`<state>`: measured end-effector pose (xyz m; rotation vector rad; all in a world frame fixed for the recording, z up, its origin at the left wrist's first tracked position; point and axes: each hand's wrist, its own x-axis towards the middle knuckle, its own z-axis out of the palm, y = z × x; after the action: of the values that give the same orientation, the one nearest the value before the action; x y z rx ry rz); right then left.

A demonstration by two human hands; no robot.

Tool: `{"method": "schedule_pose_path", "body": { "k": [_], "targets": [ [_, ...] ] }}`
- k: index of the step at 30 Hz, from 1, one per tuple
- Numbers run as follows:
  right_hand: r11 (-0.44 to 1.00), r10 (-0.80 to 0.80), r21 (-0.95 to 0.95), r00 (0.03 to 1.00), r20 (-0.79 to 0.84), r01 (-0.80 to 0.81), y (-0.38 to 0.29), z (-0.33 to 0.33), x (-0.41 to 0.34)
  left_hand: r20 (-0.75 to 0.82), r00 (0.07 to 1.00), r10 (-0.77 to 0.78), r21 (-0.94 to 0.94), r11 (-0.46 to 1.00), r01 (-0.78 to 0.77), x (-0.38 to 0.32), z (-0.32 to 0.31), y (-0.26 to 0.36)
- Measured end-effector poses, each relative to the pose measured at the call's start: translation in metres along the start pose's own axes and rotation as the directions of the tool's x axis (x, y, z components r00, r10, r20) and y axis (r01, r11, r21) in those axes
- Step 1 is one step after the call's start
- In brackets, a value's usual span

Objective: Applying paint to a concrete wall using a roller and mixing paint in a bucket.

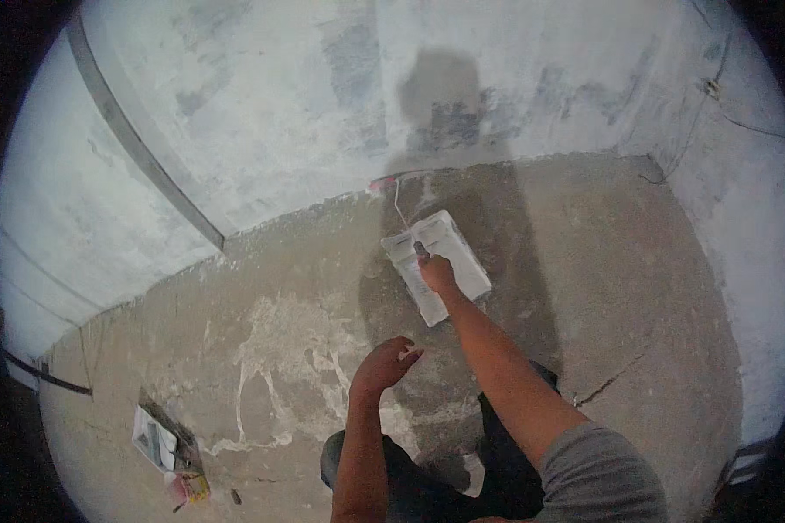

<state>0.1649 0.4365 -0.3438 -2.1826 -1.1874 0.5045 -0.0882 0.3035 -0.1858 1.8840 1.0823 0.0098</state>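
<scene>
My right hand grips the dark handle of what looks like a paint roller, above a white paint tray. From the handle a thin white rod runs past the tray's far side to the foot of the wall. A small red part shows there; the roller head itself is hard to make out. The tray lies at a slant on the floor, partly covered by my hand and forearm. Nearer to me, my left hand hangs in the air, holding nothing, its fingers loosely bent and apart.
Ahead rises a patchy whitewashed wall, with my shadow across it and the concrete floor. A white container and a pink-and-yellow packet lie at lower left. Loose wires hang from the right wall.
</scene>
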Motion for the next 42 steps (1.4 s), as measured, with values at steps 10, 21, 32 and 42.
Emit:
{"method": "schedule_pose_path", "body": {
  "k": [10,21,32,42],
  "targets": [
    [0.993,0.093,0.02,0.901,0.424,-0.113,0.042,-0.189,-0.08,-0.119,0.993,0.001,0.017,1.0,0.001,-0.011,0.001,-0.019],
    [0.934,0.355,-0.203,0.841,0.407,-0.296,0.228,-0.215,-0.301,-0.035,0.999,0.003,0.065,0.998,-0.001,0.008,0.005,-0.053],
    [0.884,0.064,0.418,0.941,0.333,-0.208,0.327,-0.158,-0.279,0.033,0.996,0.083,0.021,0.996,-0.084,0.037,0.025,0.005],
    [0.948,0.218,-0.297,0.912,0.348,-0.114,0.189,-0.182,-0.274,-0.054,0.998,-0.011,0.077,0.997,0.015,0.022,0.007,-0.037]
  ]
}}
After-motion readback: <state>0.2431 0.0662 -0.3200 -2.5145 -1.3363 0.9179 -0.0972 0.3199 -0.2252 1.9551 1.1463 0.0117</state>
